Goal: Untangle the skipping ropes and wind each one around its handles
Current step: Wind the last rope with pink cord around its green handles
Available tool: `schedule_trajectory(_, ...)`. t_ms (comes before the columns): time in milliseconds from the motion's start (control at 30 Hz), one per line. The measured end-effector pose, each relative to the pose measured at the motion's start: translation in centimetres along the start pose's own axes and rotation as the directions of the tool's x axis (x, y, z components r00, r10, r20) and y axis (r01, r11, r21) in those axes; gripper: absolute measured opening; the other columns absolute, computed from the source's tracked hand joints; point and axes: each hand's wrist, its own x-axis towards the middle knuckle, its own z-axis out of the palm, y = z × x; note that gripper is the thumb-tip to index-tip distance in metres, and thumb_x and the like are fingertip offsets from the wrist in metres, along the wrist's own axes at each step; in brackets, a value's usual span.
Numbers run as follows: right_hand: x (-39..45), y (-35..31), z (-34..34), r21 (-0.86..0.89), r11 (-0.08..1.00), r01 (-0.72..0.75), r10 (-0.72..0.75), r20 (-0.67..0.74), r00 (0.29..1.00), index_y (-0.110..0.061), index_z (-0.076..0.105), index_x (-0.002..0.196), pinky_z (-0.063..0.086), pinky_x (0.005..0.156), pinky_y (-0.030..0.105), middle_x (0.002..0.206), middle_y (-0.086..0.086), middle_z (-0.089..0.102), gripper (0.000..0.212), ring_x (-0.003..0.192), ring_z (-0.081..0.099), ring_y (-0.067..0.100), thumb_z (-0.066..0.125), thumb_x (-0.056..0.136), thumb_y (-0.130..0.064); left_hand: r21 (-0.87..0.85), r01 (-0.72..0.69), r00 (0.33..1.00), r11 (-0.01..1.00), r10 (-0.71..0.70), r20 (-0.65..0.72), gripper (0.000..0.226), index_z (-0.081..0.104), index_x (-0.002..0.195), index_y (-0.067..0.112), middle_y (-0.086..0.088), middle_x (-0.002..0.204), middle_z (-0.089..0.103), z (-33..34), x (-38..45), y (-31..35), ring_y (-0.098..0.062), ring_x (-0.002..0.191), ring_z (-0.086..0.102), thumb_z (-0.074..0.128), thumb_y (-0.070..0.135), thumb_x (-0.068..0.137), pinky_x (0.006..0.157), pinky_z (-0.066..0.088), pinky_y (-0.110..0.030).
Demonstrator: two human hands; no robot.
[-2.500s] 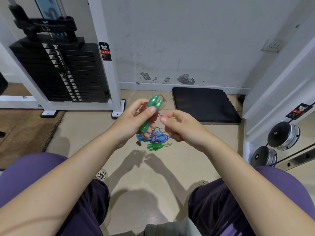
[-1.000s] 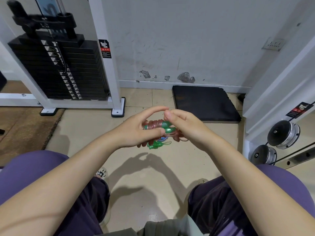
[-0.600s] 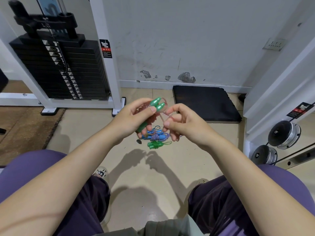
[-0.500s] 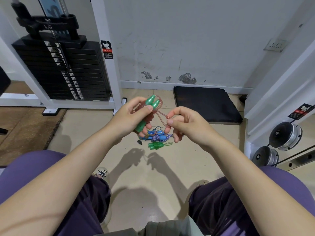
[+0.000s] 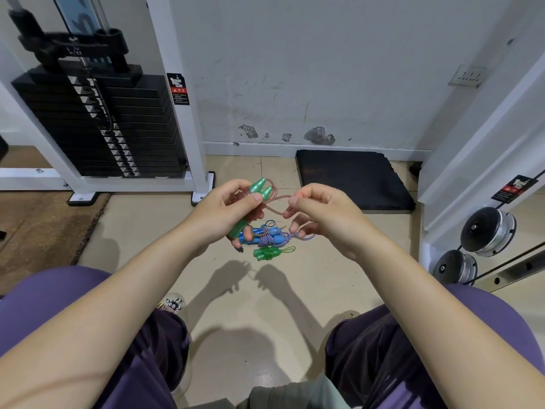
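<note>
My left hand point(image 5: 225, 215) grips a pair of green handles point(image 5: 260, 188) held side by side, tips pointing up, with reddish-brown rope coiled around their middle. My right hand point(image 5: 320, 215) pinches a loose loop of that reddish-brown rope point(image 5: 277, 206) just to the right of the handles. On the floor below lie a blue-handled rope point(image 5: 264, 235) wound with blue-and-white cord and a small bright green rope bundle point(image 5: 267, 252).
A black weight stack point(image 5: 97, 125) in a white frame stands at the left. A black mat point(image 5: 352, 181) lies by the wall. Chrome weight plates point(image 5: 488, 230) sit at the right. A brown carpet point(image 5: 44, 222) covers the floor at the left. My knees fill the bottom.
The handles swung level and back upright as a turn of rope went around them. My right hand has drawn the loose loop out to the right, away from the handles.
</note>
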Motion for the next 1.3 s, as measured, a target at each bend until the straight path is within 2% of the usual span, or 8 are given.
schedule_trajectory(200,0.0,0.2,-0.4,0.205,0.943,-0.26,0.209,0.241,0.948,-0.012,0.05,0.086,0.059,0.063,0.033,0.089,0.026,0.07,0.023,0.065,0.068,0.03,0.047,0.102,-0.029,0.009,-0.025,0.998,1.0,0.025,0.05,0.019,0.061,0.113,0.015,-0.021,0.098,0.068,-0.3,-0.1,0.0,-0.03,0.058,0.059,0.06,0.025,0.097,0.044,0.047,-0.03)
schedule_trajectory(367,-0.1,0.2,-0.5,0.283,0.915,-0.288,0.202,0.299,0.933,-0.012,0.054,0.091,0.059,0.063,0.029,0.089,0.023,0.07,0.011,0.066,0.071,0.026,0.059,0.091,-0.022,0.029,-0.042,0.997,0.999,0.04,0.066,0.021,0.061,0.115,0.016,-0.019,0.096,0.068,-0.4,-0.2,-0.1,-0.029,0.06,0.06,0.06,0.025,0.096,0.046,0.048,-0.031)
schedule_trajectory(567,0.1,0.6,-0.3,0.232,0.923,-0.308,0.222,0.335,0.916,-0.004,0.063,0.099,0.057,0.063,0.022,0.081,0.011,0.065,0.022,0.061,0.064,0.014,0.066,0.08,-0.015,0.036,-0.065,0.994,0.997,0.062,0.085,0.021,0.061,0.115,0.019,-0.011,0.093,0.067,-0.4,-0.3,-0.1,-0.026,0.064,0.064,0.061,0.025,0.096,0.052,0.051,-0.035)
schedule_trajectory(800,0.3,0.6,-0.6,0.042,0.936,-0.348,0.314,0.343,0.885,0.004,0.068,0.104,0.059,0.069,0.025,0.084,0.015,0.066,0.034,0.07,0.068,0.017,0.072,0.075,-0.014,0.039,-0.072,0.982,0.997,0.064,0.179,0.031,0.059,0.117,0.023,-0.012,0.094,0.069,-0.6,-0.5,-0.1,-0.028,0.065,0.064,0.064,0.033,0.088,0.05,0.049,-0.033)
schedule_trajectory(933,0.3,0.5,-1.3,-0.094,0.959,-0.268,0.283,0.212,0.936,-0.008,0.07,0.09,0.048,0.065,0.024,0.074,0.004,0.065,0.005,0.066,0.057,0.011,0.07,0.085,-0.009,0.037,-0.06,0.977,0.998,0.051,0.207,0.035,0.058,0.117,0.024,-0.014,0.095,0.07,-0.7,-0.4,0.0,-0.029,0.064,0.064,0.065,0.033,0.084,0.047,0.048,-0.031)
schedule_trajectory(1000,0.4,0.3,-1.7,-0.059,0.973,-0.221,0.229,0.189,0.955,-0.008,0.068,0.086,0.043,0.059,0.021,0.07,0.005,0.061,0.002,0.06,0.05,0.012,0.067,0.088,-0.006,0.039,-0.045,0.973,0.998,0.035,0.23,0.034,0.059,0.116,0.023,-0.014,0.092,0.069,-0.8,-0.4,0.0,-0.029,0.063,0.064,0.066,0.032,0.084,0.046,0.048,-0.03)
schedule_trajectory(1100,0.5,0.3,-2.1,0.039,0.983,-0.181,0.173,0.158,0.972,-0.004,0.066,0.088,0.049,0.057,0.019,0.073,0.009,0.06,0.005,0.057,0.052,0.011,0.062,0.091,-0.004,0.051,-0.036,0.962,0.998,0.02,0.274,0.029,0.061,0.11,0.019,-0.018,0.088,0.069,-0.9,-0.5,0.0,-0.027,0.06,0.062,0.067,0.03,0.083,0.048,0.047,-0.028)
schedule_trajectory(1300,0.9,0.9,-1.3,0.297,0.926,-0.233,0.193,0.159,0.968,0.005,0.065,0.098,0.057,0.065,0.019,0.069,0.007,0.065,0.011,0.06,0.061,0.011,0.056,0.094,0.0,0.087,-0.049,0.942,0.995,0.018,0.335,0.033,0.058,0.11,0.012,-0.002,0.073,0.068,0.0,-0.7,-0.2,-0.027,0.058,0.059,0.067,0.026,0.082,0.049,0.043,-0.029)
